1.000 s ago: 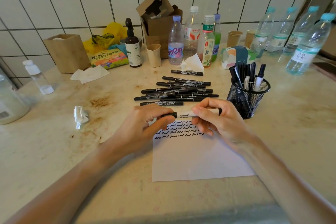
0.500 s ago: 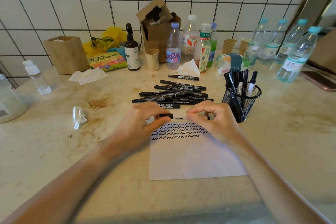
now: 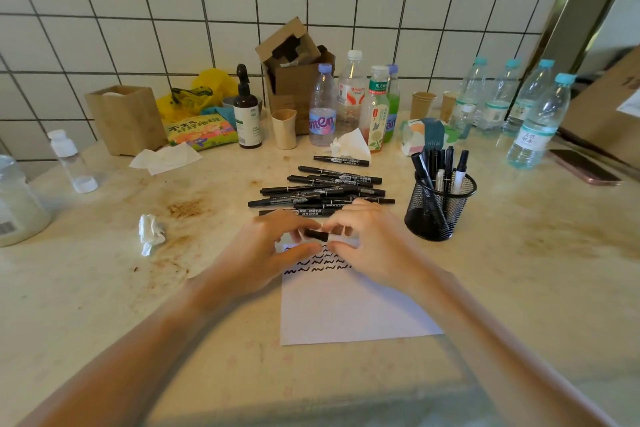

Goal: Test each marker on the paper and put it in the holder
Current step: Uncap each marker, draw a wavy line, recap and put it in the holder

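A black marker [image 3: 317, 235] lies crosswise between my two hands, just above the top edge of the white paper [image 3: 346, 308]. My left hand [image 3: 266, 253] pinches its black cap end. My right hand [image 3: 372, 246] grips the barrel, which its fingers mostly hide. Rows of black squiggles [image 3: 322, 263] mark the top of the paper. A pile of several black markers [image 3: 322, 189] lies on the counter behind my hands. The black mesh holder [image 3: 438, 208] stands to the right with several markers upright in it.
A crumpled tissue [image 3: 150, 232] lies left of my hands. Bottles [image 3: 322, 111], paper cups [image 3: 284, 128], a cardboard box [image 3: 294, 69] and a tissue pack [image 3: 426, 135] line the tiled wall. Water bottles [image 3: 538, 121] and a phone [image 3: 585, 166] are at the right.
My hands have come closer together over the marker, so less of its white barrel shows. The view has shifted a little to the right.
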